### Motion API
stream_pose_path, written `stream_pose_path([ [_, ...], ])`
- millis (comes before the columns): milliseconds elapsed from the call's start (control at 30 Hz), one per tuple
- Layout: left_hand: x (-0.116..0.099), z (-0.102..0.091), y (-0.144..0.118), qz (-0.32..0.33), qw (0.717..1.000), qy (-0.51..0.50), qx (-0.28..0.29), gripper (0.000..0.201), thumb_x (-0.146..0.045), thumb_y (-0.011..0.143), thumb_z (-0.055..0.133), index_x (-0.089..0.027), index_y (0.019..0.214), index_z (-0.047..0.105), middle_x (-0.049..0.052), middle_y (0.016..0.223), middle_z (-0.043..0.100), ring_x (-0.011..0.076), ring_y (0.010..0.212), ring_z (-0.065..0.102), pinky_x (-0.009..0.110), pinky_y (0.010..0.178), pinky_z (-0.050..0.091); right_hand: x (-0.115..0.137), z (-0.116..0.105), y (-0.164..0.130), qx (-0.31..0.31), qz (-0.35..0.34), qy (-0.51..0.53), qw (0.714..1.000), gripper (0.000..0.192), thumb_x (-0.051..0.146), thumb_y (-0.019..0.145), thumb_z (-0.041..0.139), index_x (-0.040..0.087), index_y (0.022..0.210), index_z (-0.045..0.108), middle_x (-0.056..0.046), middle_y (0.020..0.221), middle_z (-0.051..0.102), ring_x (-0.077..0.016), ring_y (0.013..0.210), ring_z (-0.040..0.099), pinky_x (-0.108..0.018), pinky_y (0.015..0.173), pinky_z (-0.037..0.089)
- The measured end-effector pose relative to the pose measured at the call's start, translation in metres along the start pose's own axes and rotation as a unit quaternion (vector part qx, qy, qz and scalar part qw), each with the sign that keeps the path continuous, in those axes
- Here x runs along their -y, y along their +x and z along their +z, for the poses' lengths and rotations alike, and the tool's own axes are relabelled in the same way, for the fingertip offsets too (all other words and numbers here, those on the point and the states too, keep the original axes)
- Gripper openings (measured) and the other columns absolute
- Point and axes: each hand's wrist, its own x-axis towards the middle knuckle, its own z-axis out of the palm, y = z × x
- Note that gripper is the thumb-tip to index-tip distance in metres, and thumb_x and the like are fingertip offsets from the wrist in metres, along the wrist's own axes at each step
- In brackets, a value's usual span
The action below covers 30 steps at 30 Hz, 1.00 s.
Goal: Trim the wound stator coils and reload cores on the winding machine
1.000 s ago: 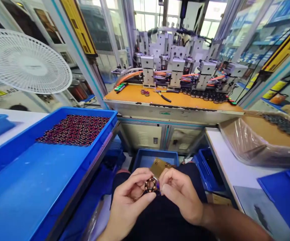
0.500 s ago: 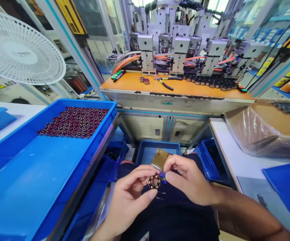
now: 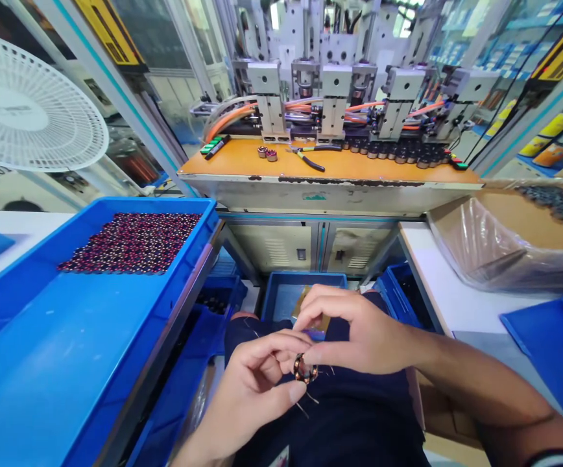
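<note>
A small copper-wound stator ring (image 3: 305, 370) sits pinched between the left hand's (image 3: 255, 389) thumb and forefinger, the right hand's (image 3: 354, 331) fingertips clamped on its upper edge.

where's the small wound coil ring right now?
Head view, bottom centre: the coil ring is pinched between the left hand and the right hand above the person's lap, just in front of the small blue bin.
</note>
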Motion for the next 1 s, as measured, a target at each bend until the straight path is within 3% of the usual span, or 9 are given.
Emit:
stream_pose_path([
  [100, -0.002, 0.003, -0.002, -0.049, 0.998, -0.028, 0.027, 0.027, -0.017, 0.074, 0.079, -0.026, 0.099, 0.078, 0.002, 0.081, 0.074, 0.0116, 0.072, 0.068, 0.020, 0.069, 0.054, -0.002, 0.000, 0.009, 0.044, -0.034, 0.005, 0.998, 0.007, 0.019, 0.089, 0.067, 0.016, 0.082, 0.067, 0.000, 0.083, 0.062, -0.0106, 0.080, 0.058, -0.025, 0.078, 0.048],
  [267, -0.002, 0.003, -0.004, -0.090, 0.994, -0.038, 0.048, 0.025, -0.015, 0.073, 0.080, -0.024, 0.097, 0.078, 0.001, 0.078, 0.075, 0.0090, 0.069, 0.067, 0.016, 0.068, 0.052, -0.008, 0.008, 0.013, 0.034, -0.061, 0.002, 0.998, 0.010, 0.016, 0.089, 0.066, 0.014, 0.079, 0.064, 0.000, 0.077, 0.060, -0.0105, 0.074, 0.056, -0.025, 0.073, 0.046],
  [467, 0.005, 0.001, -0.004, 0.009, 1.000, -0.008, -0.020, 0.032, -0.011, 0.073, 0.079, -0.027, 0.101, 0.078, 0.003, 0.107, 0.076, 0.0109, 0.082, 0.071, 0.017, 0.077, 0.055, 0.000, 0.014, 0.000, -0.092, 0.038, 0.000, 0.995, 0.014, 0.014, 0.088, 0.064, 0.015, 0.074, 0.062, 0.002, 0.076, 0.060, -0.0088, 0.071, 0.056, -0.022, 0.069, 0.044],
  [567, 0.006, 0.001, -0.004, 0.061, 0.998, 0.008, -0.030, 0.035, -0.010, 0.074, 0.078, -0.029, 0.103, 0.077, 0.004, 0.109, 0.076, 0.0135, 0.092, 0.072, 0.018, 0.081, 0.056, 0.008, 0.013, -0.008, -0.112, 0.094, 0.006, 0.989, 0.014, 0.016, 0.087, 0.065, 0.015, 0.073, 0.062, 0.003, 0.074, 0.062, -0.0084, 0.071, 0.056, -0.021, 0.069, 0.044],
  [800, 0.004, 0.002, -0.003, 0.092, 0.992, 0.080, -0.021, 0.033, -0.007, 0.075, 0.076, -0.027, 0.100, 0.078, 0.006, 0.104, 0.075, 0.0170, 0.099, 0.070, 0.021, 0.083, 0.057, 0.023, 0.009, -0.010, -0.034, 0.227, 0.089, 0.969, 0.011, 0.022, 0.086, 0.064, 0.013, 0.081, 0.066, 0.001, 0.073, 0.065, -0.0092, 0.066, 0.057, -0.020, 0.062, 0.046],
  [1000, 0.005, 0.001, -0.004, 0.076, 0.994, 0.079, -0.022, 0.032, -0.006, 0.074, 0.076, -0.026, 0.100, 0.077, 0.006, 0.105, 0.073, 0.0157, 0.094, 0.069, 0.021, 0.082, 0.056, 0.027, 0.005, -0.004, 0.031, 0.214, 0.001, 0.976, 0.013, 0.013, 0.088, 0.059, 0.012, 0.079, 0.068, 0.001, 0.070, 0.065, -0.0081, 0.064, 0.056, -0.019, 0.062, 0.043],
])
